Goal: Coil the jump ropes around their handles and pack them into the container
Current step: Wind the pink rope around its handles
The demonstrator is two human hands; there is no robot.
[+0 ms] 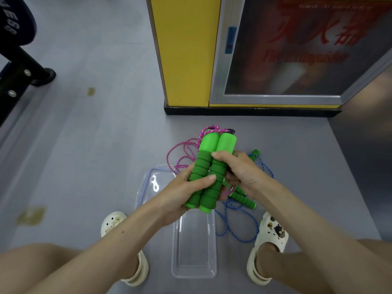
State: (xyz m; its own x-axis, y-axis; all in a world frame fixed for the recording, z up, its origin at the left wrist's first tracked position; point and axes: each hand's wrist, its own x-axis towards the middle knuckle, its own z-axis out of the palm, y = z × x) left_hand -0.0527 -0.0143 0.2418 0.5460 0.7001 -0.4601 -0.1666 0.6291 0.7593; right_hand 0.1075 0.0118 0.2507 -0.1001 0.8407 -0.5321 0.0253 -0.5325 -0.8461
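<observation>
squatting person holds paired green handles [214, 145] over floor: left hand [186, 196] curled round near half, right hand [239, 172] pinching far half. long axis near-to-far, matching open container [194, 251] just below (lid [148, 187] at left). pink rope [186, 151] hangs loose far-left, uncoiled; blue rope [237, 221] crowds right.

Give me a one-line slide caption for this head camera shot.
Left hand and right hand grip the paired green handles of the pink rope above the clear container.
</observation>
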